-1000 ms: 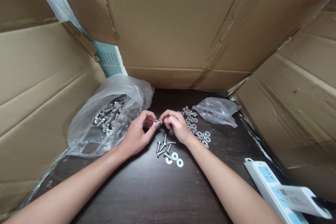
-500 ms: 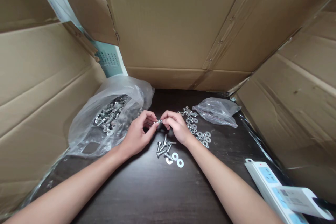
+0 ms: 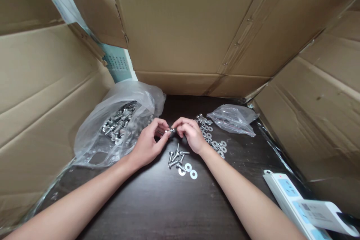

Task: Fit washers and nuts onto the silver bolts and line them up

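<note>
Above the middle of the dark table, a small silver bolt (image 3: 170, 130) spans the gap between my hands. My left hand (image 3: 147, 142) pinches one end of it between thumb and fingertips. The curled fingers of my right hand (image 3: 191, 134) close on its other end; any nut or washer there is too small to make out. Just below lie several loose bolts (image 3: 176, 157) in a small heap. Flat washers (image 3: 193, 174) rest beside them. Beyond my right wrist is a scattered pile of washers and nuts (image 3: 208, 135).
An open clear plastic bag (image 3: 92, 131) full of bolts lies left of my hands. At the back right is a crumpled clear bag (image 3: 233, 118). A white power strip (image 3: 281, 191) with a plugged-in adapter sits front right. Cardboard walls (image 3: 182, 26) enclose the table.
My right hand's fingers have shifted slightly around the bolt's end and curled more. The left hand keeps its pinch; the loose bolts and washers lie as before.
</note>
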{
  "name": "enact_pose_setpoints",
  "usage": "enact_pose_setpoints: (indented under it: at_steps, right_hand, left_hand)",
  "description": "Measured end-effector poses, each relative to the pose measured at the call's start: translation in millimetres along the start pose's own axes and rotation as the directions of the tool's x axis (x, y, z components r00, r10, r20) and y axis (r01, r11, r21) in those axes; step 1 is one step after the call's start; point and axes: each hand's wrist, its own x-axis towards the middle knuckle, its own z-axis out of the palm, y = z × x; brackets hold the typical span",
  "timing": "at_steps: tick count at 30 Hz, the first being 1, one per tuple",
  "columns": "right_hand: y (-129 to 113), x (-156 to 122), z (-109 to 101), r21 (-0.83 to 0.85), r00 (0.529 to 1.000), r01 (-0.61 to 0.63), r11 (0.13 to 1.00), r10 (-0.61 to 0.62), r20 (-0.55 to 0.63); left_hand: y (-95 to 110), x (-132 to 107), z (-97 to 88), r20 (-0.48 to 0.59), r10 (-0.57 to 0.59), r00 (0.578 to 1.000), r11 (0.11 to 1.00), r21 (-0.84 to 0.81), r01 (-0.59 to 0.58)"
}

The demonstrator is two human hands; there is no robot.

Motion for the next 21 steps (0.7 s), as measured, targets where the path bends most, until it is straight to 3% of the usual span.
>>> enact_pose_setpoints:
  at_steps: [12, 21]
  right_hand:
    - [-8, -1, 3, -0.058, 0.999, -0.038, 0.998, 0.039, 0.005]
    - [7, 0, -3, 0.035, 1.0, 0.006, 0.999, -0.005, -0.013]
  left_hand:
    - [-1, -1, 0.4, -0.01, -0.007, 1.0, 1.0, 0.016, 0.007]
    - [0, 0, -0.1, -0.013, 0.019, 1.0, 0.999, 0.033, -0.019]
